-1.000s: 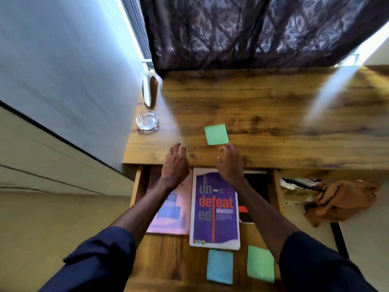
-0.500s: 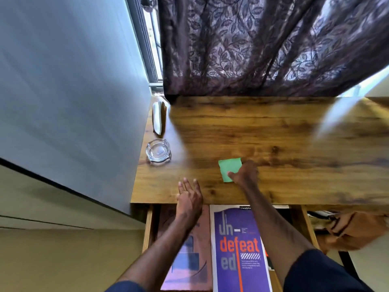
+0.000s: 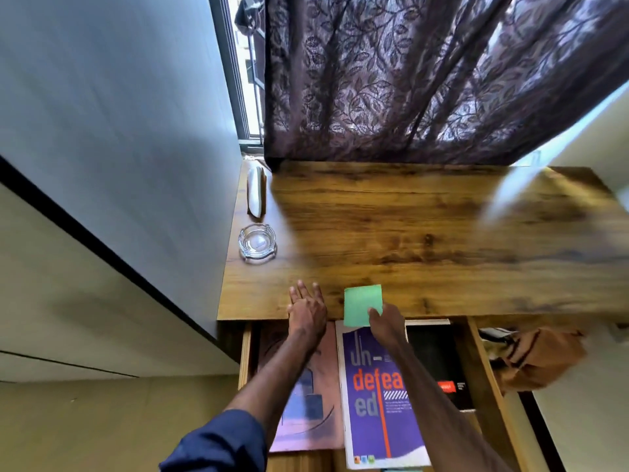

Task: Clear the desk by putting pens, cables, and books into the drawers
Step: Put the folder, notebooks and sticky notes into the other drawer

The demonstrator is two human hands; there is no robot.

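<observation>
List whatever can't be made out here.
Head view:
- Black book: title unreadable, partly behind the right forearm and purple book.
- Pink book: cover partly behind the left forearm, blurred.
- Drawer: front cut off by the bottom edge.
- White object at the back corner of the desk: edge-on, unidentifiable.
- Right hand: fingers under the green sticky pad hidden.

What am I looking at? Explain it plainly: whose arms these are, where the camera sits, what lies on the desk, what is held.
No machine here: a person's two bare arms, filmed by one wide-angle camera worn on the head, looking down. The left hand rests flat, fingers straight, on the front edge of the brown wooden desk. The right hand pinches a green square sticky note at that edge. On the desk stands a clear glass ashtray. Below, the open wooden drawer holds a purple book printed "undefeated", a pink book and a black book.
</observation>
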